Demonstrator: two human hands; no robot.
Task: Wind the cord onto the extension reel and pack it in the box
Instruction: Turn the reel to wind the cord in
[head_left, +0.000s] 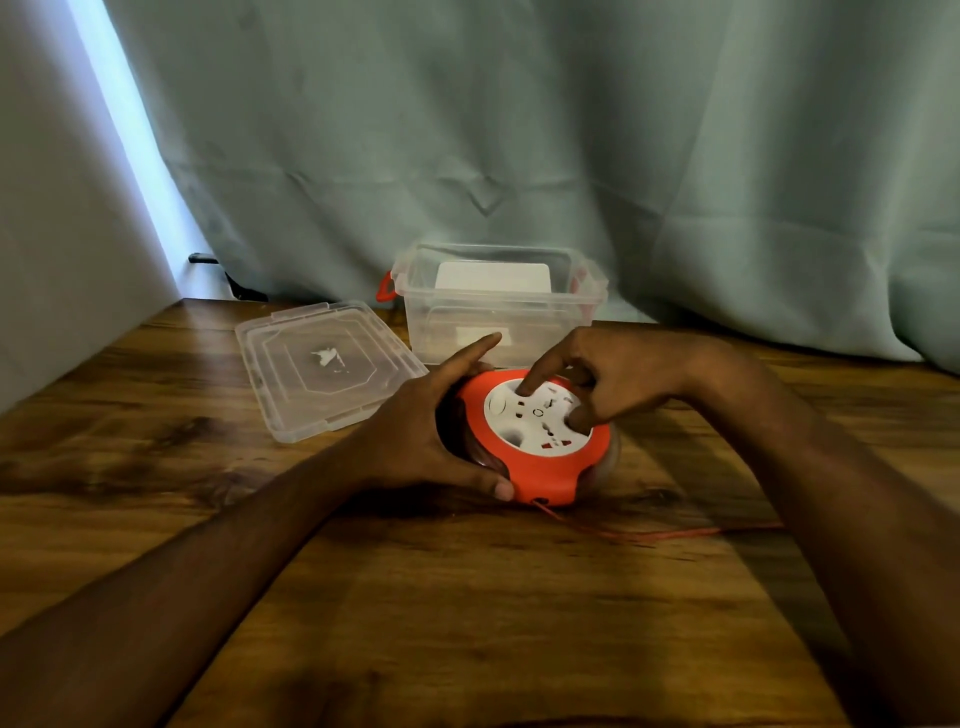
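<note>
Lying on the table (156, 467) before the open box (498, 306), the reel (550, 462) is cupped at its rim by the left hand (415, 441); the right hand (613, 384) presses curled fingertips into the hub; rigid, likely light; the slack cord (649, 534) trails right.

No text, label or number can be read on anything.

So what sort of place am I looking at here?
Probably a room in a home, not a workshop: a wood-grain table, a pale green curtain hanging close behind it, and a clear plastic storage box with its lid off beside it.
</note>
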